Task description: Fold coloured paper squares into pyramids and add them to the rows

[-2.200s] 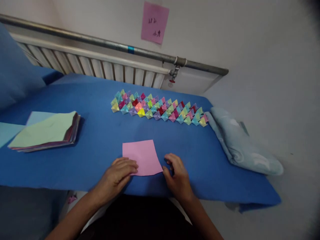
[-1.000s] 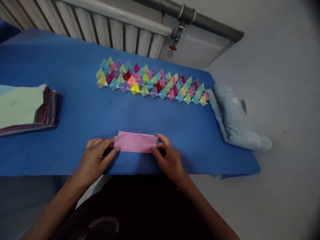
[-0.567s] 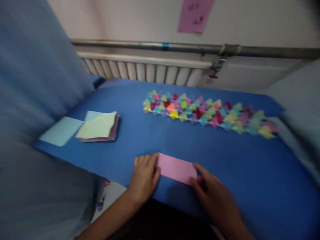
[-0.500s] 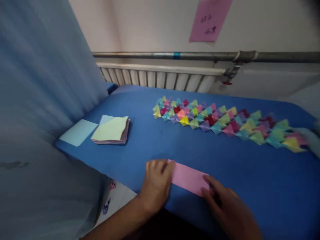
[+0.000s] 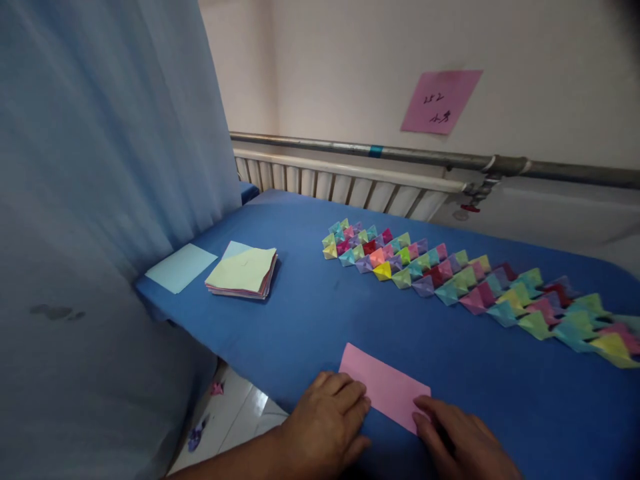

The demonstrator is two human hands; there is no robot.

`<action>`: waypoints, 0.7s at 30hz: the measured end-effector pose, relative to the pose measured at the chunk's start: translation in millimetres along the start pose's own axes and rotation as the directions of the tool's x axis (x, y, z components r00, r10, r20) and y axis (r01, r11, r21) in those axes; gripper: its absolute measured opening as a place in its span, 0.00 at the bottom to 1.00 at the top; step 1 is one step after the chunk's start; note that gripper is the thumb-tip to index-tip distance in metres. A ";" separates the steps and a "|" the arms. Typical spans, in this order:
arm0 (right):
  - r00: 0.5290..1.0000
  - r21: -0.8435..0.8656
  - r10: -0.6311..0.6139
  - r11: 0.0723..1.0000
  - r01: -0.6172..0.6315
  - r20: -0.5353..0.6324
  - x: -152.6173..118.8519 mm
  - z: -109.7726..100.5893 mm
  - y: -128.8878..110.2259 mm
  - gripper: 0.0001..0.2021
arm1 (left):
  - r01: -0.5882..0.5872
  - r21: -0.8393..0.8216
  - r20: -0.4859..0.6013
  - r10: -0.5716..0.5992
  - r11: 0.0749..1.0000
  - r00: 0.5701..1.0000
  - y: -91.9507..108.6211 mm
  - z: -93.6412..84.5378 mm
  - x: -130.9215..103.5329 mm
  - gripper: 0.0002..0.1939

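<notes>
A pink sheet of paper [image 5: 387,387], in a rectangle longer than wide, lies on the blue tabletop close to me. On its lower left edge rests my left hand [image 5: 327,420], palm down, fingers lying over the paper and thumb apart from them. At the right end, my right hand [image 5: 457,433] pinches the paper's edge between thumb and fingers. Beyond my hands stretches a band of colourful folded paper pieces [image 5: 425,287], standing up in small points in joined rows. To the left sits a stack of coloured paper sheets [image 5: 240,273], pale yellow on top.
A light blue sheet [image 5: 181,268] lies left of the stack, near the curtain [image 5: 110,167]. Behind the blue table [image 5: 300,320] run a radiator [image 5: 320,177] and a metal pipe [image 5: 320,145]. A pink note [image 5: 443,103] is on the wall. Small paper bits [image 5: 196,435] lie on the floor.
My left hand has gone from gripping the pink paper's left end to lying over its lower left edge. My right hand keeps hold of the right end. The view has shifted.
</notes>
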State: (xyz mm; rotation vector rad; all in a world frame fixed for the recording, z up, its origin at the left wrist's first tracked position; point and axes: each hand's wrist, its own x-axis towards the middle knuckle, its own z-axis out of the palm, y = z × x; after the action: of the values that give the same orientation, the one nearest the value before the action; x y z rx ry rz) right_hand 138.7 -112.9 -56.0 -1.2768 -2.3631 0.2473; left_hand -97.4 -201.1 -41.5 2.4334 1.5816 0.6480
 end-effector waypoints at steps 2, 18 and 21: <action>0.999 -0.038 -0.026 0.999 0.025 -0.024 13.1 -4.6 -4.1 0.15 | 0.004 0.004 -0.038 -0.004 1.000 0.999 0.6 0.2 -3.3 0.23; 0.897 0.134 0.174 0.960 -0.247 0.406 58.2 -48.1 -43.9 0.05 | -0.040 -0.009 -0.206 0.038 0.999 0.978 3.5 0.1 5.8 0.12; 0.906 0.212 0.188 0.936 -0.283 0.380 55.9 -49.7 -47.8 0.05 | -0.045 -0.030 -0.212 0.038 0.999 0.977 2.9 -1.7 6.9 0.11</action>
State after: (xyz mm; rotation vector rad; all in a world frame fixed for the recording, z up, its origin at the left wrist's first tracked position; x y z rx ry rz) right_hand 99.0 -95.7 21.5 -1.4856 -2.3463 0.9087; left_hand -93.4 -196.4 -37.1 2.4470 1.5807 0.9627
